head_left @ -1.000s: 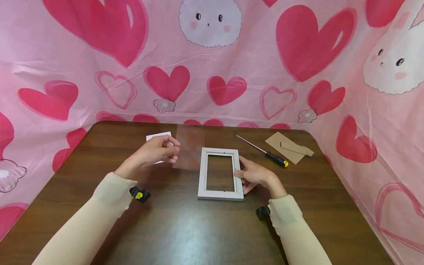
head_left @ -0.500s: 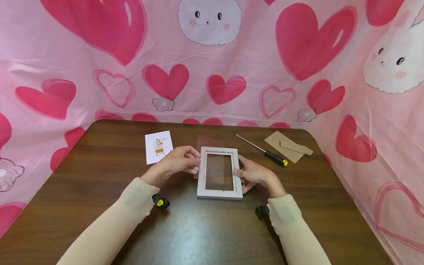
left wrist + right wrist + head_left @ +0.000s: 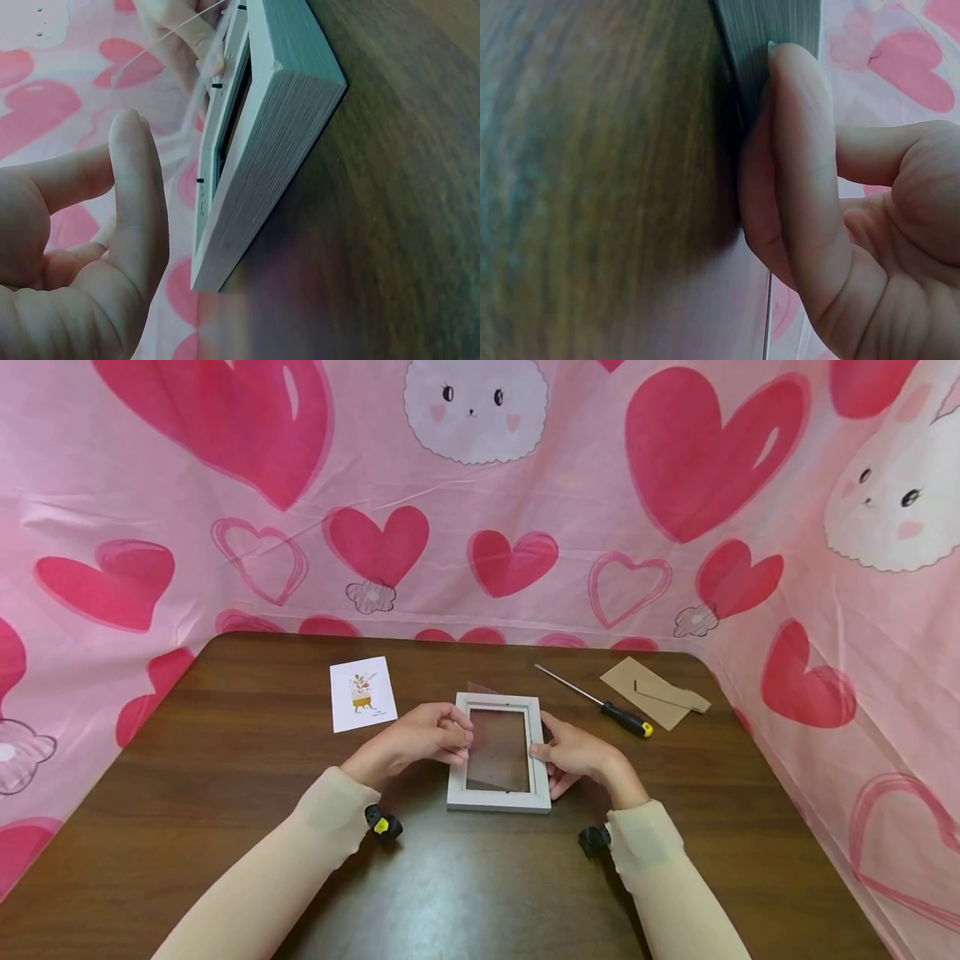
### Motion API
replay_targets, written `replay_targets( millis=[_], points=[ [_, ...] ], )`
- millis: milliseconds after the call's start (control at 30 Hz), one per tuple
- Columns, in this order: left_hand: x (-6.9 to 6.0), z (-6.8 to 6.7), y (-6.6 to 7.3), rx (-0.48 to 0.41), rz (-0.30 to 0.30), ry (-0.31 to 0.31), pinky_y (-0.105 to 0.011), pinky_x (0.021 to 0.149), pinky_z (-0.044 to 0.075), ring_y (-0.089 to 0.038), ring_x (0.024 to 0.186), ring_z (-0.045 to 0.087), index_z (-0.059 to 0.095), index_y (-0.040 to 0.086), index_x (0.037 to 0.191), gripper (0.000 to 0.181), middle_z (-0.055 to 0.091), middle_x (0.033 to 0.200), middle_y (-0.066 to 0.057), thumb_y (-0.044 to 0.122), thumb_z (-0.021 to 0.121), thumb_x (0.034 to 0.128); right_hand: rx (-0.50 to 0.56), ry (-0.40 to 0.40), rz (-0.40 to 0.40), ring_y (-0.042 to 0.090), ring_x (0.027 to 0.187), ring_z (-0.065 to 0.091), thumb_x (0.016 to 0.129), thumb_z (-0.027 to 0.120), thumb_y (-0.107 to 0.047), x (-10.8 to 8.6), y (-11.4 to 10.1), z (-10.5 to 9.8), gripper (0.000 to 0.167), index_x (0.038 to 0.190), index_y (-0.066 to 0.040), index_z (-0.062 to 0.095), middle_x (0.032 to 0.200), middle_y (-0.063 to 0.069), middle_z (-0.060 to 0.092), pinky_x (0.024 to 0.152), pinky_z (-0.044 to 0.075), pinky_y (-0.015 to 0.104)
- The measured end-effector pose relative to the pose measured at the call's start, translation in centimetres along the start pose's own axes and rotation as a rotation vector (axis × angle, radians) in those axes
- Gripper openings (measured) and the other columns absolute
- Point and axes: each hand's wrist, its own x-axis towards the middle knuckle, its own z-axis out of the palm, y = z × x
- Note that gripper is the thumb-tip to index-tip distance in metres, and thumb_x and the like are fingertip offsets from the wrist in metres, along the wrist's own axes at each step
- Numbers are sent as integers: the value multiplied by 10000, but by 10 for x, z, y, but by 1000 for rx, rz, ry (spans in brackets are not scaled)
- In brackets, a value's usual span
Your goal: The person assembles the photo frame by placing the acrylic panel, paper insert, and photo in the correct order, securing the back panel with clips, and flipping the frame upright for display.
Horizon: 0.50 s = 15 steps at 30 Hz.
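A white picture frame (image 3: 498, 802) lies on the table, its inner ledge and small dark tabs facing up. Between thumb and fingers my left hand (image 3: 420, 735) pinches a clear plastic sheet (image 3: 495, 747), which is tilted above the frame opening. One corner of the sheet sticks out past the frame's far edge. In the left wrist view the sheet's thin edge runs from the fingertips toward the frame. My right hand (image 3: 581, 753) grips the frame's right side, thumb on top and fingers against the outer edge.
A white card (image 3: 363, 693) with a plant drawing lies to the left. At right are a screwdriver (image 3: 600, 703) with a black and yellow handle, and a brown backing board (image 3: 645, 693) with a strip attached. Pink heart-printed cloth hangs behind the table (image 3: 225, 810).
My left hand has moved right from beside the card, carrying the clear sheet over the frame. The card is now uncovered. My right hand and the frame have stayed in place.
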Motion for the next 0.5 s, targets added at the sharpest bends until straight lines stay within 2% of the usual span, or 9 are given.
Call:
replay_targets(
  millis=[500],
  points=[
    [6,3,-4,-12,-34,-6,-295,718,654,-163,724,691,564,-71,1172,177,677,916,-152,-37,648,1020,-8,-7,-2,235,567,653,1096,602,-163,1,1,-1,808,1705,-121,73,847,148,536,576,649,442]
  ],
)
